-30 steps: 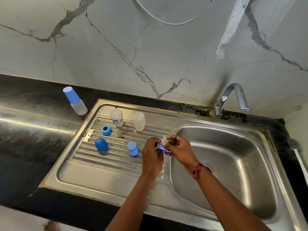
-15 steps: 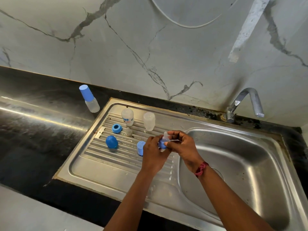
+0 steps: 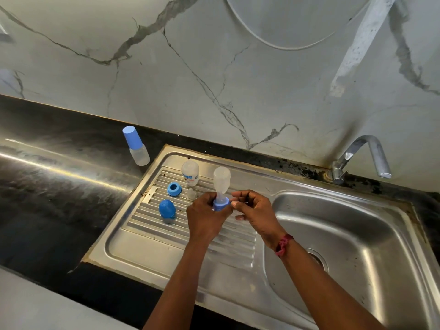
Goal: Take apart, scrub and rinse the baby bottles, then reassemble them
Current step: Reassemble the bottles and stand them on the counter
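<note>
My left hand grips a blue collar ring with a clear nipple poking up through it, above the drainboard. My right hand is curled at the ring's right side, its thumb tip touching the rim. Directly behind stands an upturned clear bottle. A second upturned bottle with blue print stands to its left. A loose clear nipple, another blue ring and a blue domed cap lie on the ribs. A capped bottle stands on the counter.
The steel drainboard adjoins the sink basin with its drain on the right. The tap is at the back right, with no water running. Black counter stretches left; a marble wall rises behind.
The ring and nipple have been turned so the nipple stands upright in my left hand. My right hand has eased back to the ring's edge. The loose blue cap is now hidden behind my left hand.
</note>
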Demonstrator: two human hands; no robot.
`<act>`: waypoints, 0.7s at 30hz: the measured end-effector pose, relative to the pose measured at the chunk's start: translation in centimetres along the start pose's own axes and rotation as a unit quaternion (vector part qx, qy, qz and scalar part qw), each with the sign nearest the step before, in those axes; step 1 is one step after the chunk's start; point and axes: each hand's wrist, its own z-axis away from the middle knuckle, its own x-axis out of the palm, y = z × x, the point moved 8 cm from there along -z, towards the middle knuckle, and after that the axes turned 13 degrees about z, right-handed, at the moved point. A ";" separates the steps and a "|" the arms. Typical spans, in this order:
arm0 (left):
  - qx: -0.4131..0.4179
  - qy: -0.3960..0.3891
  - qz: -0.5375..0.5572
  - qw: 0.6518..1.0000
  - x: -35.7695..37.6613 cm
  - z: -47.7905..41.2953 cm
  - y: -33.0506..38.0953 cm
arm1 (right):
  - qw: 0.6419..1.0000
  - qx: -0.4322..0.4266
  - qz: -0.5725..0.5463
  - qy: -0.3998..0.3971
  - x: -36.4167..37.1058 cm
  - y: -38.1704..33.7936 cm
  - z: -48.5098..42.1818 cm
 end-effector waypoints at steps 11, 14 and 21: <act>-0.058 0.037 0.077 0.995 -2.1 -2.2 -2.3 | 0.993 0.000 0.108 0.049 -0.5 0.4 -2.5; -0.083 0.059 0.114 0.988 -2.6 -2.5 -3.0 | 0.985 -0.012 0.159 0.061 -0.5 -0.2 -3.8; -0.097 0.059 0.192 0.975 -2.8 -3.7 -4.0 | 0.943 -0.080 0.316 0.074 0.0 -2.5 -7.2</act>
